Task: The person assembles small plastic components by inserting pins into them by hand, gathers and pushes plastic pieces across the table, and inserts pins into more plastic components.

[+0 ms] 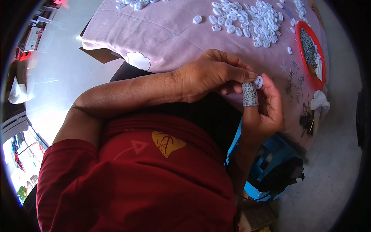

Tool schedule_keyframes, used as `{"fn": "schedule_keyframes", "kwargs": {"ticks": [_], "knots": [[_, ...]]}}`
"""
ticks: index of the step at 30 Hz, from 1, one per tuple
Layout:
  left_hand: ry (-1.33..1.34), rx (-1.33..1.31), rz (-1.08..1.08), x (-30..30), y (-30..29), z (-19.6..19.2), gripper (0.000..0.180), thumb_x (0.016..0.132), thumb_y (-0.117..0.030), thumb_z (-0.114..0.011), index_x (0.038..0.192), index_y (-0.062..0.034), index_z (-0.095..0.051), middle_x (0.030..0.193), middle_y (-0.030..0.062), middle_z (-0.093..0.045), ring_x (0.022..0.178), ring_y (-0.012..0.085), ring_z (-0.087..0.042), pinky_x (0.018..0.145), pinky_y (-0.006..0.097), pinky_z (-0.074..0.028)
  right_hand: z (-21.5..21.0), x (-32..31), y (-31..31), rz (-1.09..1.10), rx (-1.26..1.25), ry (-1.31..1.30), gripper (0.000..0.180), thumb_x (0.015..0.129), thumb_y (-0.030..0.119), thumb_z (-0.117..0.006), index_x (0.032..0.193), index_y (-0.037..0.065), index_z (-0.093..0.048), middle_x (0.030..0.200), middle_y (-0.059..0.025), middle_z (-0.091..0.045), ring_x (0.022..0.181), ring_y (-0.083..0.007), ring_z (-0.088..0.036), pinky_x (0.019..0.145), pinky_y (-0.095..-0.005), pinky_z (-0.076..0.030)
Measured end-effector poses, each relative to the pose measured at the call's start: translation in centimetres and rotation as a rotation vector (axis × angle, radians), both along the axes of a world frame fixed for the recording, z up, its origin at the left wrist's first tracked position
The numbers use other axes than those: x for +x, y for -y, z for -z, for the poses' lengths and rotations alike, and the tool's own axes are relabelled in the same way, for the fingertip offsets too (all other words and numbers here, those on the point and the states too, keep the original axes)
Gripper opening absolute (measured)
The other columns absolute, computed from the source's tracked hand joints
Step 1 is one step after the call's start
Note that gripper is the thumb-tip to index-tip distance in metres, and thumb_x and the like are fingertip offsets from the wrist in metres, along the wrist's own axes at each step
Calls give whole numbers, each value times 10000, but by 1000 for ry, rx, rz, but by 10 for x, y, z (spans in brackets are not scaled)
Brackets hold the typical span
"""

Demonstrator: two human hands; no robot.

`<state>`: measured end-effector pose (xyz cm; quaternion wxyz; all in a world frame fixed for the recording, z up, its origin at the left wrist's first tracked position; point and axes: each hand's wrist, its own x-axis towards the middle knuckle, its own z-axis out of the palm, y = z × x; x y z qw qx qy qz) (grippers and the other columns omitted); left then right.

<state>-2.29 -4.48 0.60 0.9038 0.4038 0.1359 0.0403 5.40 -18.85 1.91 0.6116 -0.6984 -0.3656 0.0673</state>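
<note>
A small white oval plastic piece with two holes is held up between my hands, above the near edge of the table. My right hand has its fingers curled behind the piece, and its thumb wears a speckled grey knitted sleeve. From the left, my left hand reaches across, thumb and fingers pinched together at the piece's edge. Whether a small part sits in that pinch is hidden. Many like white pieces lie in a heap on the table beyond my hands.
A pink cloth covers the table. At its right stands a red basin holding small metal screws and some white pieces. Loose screws are scattered beside it, near a white rag. Below my right forearm is a blue and black object.
</note>
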Motion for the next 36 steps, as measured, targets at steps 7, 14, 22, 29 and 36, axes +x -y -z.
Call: {"fn": "schedule_keyframes", "kwargs": {"ticks": [7,14,22,29,36], "knots": [[-34,-27,-17,0,2,-2,233,896,-180,-669,1069,-24,-673,878,32,-678,719,85,-619,577,193,-450,1,2,2,93,-158,231,369,802,-68,-637,1170,-69,-610,968,-93,-668,837,-135,-641,746,-247,-521],[-23,-11,27,0,-5,-1,197,887,-135,-675,1050,-25,-678,870,20,-672,715,67,-604,559,177,-434,-1,6,5,49,-114,151,356,810,-86,-605,1166,-77,-613,1006,-112,-673,892,-153,-647,804,-271,-519],[19,285,30,-2,-9,-6,173,885,-80,-671,1048,-23,-674,863,18,-668,725,31,-589,580,150,-450,1,9,8,11,-19,24,293,810,-56,-635,1102,-44,-656,954,-85,-688,866,-143,-654,761,-253,-519],[107,328,7,-1,-4,1,154,912,-104,-640,1044,-25,-639,866,2,-643,747,34,-581,631,164,-465,-3,8,9,73,-92,-132,305,822,-63,-598,1124,-56,-635,998,-99,-672,905,-149,-637,813,-259,-504],[71,216,-6,-1,0,3,158,919,-121,-632,1050,-31,-636,883,-4,-640,755,37,-580,650,162,-473,-1,8,10,39,-73,-180,329,815,-78,-580,1141,-59,-623,1021,-108,-665,920,-153,-633,824,-261,-500]]}}
